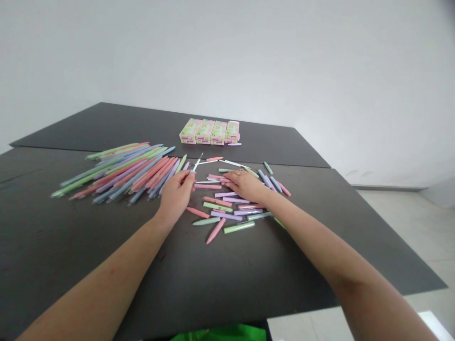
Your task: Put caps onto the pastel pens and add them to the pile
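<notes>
My left hand [177, 189] pinches a thin white pen refill [197, 162], its pointed tip angled up and away from me. My right hand [245, 182], wearing a ring, reaches into a spread of loose pen parts. Its fingers close around the end of a pink pen barrel [214, 177] lying on the table. Below that hand are several short pastel barrels, among them a light green one [239, 228] and a purple one [226, 216]. Pointed pen parts lie there too, such as a pink one [215, 231]. More white refills [232, 164] rest beyond the hands.
To the left lies a big pile of long pastel pens [124, 170]. Several small pink-and-green boxes [206, 131] stand in a row at the back, with a purple pen part [234, 144] in front. A seam crosses the dark table [199, 274]; a white wall rises behind.
</notes>
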`<state>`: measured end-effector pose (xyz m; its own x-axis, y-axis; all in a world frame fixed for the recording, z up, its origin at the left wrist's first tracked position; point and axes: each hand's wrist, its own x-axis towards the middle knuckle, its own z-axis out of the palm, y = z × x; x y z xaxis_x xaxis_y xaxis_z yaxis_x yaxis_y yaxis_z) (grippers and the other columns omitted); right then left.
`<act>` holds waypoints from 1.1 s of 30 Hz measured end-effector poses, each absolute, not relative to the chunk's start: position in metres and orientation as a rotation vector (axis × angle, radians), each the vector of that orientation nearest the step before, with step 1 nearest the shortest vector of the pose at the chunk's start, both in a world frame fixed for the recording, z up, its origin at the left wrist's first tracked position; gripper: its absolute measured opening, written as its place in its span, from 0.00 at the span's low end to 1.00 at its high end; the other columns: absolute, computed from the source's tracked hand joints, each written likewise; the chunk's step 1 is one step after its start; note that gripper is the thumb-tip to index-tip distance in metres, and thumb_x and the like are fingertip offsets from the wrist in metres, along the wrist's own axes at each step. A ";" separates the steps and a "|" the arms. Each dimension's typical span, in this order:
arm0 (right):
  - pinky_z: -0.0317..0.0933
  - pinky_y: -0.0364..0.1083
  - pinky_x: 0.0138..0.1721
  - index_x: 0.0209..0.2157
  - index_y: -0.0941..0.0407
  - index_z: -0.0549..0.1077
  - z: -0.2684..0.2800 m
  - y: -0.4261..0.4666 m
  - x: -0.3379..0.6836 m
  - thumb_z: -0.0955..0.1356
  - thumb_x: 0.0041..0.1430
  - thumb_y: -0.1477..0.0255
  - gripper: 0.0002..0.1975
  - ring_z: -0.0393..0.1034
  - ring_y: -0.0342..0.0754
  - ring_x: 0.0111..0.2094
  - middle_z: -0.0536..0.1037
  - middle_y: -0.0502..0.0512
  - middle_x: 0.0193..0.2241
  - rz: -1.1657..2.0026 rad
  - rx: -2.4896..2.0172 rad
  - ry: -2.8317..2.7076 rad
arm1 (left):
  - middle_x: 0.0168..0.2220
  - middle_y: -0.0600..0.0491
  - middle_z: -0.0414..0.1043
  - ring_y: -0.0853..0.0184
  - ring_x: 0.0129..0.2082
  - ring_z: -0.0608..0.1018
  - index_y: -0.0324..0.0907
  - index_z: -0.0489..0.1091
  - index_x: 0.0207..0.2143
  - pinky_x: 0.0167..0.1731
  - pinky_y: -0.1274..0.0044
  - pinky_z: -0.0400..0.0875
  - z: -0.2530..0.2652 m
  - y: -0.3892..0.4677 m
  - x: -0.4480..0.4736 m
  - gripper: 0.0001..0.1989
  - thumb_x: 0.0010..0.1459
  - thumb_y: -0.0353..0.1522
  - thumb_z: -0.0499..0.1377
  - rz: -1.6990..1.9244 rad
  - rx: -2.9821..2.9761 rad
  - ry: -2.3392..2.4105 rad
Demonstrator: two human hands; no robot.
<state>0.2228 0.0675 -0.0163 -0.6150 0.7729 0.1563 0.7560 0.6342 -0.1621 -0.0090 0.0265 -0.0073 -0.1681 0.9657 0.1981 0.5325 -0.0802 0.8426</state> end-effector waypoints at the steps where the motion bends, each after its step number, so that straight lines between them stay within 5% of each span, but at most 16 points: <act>1: 0.59 0.50 0.55 0.54 0.59 0.70 -0.017 0.068 0.223 0.59 0.68 0.66 0.19 0.69 0.53 0.52 0.74 0.61 0.52 0.114 -1.241 -2.640 | 0.28 0.55 0.75 0.68 0.22 0.73 0.42 0.74 0.35 0.25 0.76 0.62 -0.007 0.026 -0.009 0.16 0.58 0.41 0.51 1.178 1.613 1.716; 9: 0.55 0.53 0.59 0.57 0.60 0.66 -0.006 0.093 0.210 0.59 0.66 0.72 0.20 0.64 0.53 0.55 0.72 0.64 0.52 0.045 -1.239 -2.522 | 0.27 0.54 0.75 0.67 0.23 0.73 0.42 0.73 0.34 0.25 0.77 0.63 -0.006 0.025 -0.006 0.16 0.58 0.42 0.51 1.175 1.590 1.719; 17: 0.50 0.59 0.63 0.65 0.59 0.57 -0.018 0.147 0.167 0.59 0.65 0.70 0.27 0.50 0.57 0.65 0.57 0.63 0.65 0.192 -1.382 -2.643 | 0.27 0.54 0.74 0.67 0.24 0.74 0.42 0.73 0.33 0.28 0.76 0.65 -0.004 0.024 -0.008 0.16 0.58 0.42 0.50 1.164 1.616 1.719; 21: 0.50 0.63 0.61 0.65 0.55 0.56 -0.027 0.148 0.165 0.58 0.66 0.67 0.27 0.50 0.60 0.65 0.57 0.61 0.66 0.213 -1.442 -2.689 | 0.27 0.54 0.74 0.67 0.24 0.73 0.41 0.73 0.35 0.26 0.76 0.64 -0.006 0.024 -0.009 0.17 0.58 0.42 0.50 1.167 1.599 1.718; 33: 0.51 0.50 0.62 0.62 0.66 0.59 -0.026 0.112 0.208 0.57 0.67 0.73 0.24 0.59 0.52 0.61 0.64 0.66 0.61 0.173 -1.124 -2.741 | 0.25 0.54 0.74 0.66 0.24 0.74 0.42 0.73 0.32 0.27 0.75 0.65 -0.008 0.025 -0.008 0.16 0.58 0.42 0.51 1.160 1.618 1.741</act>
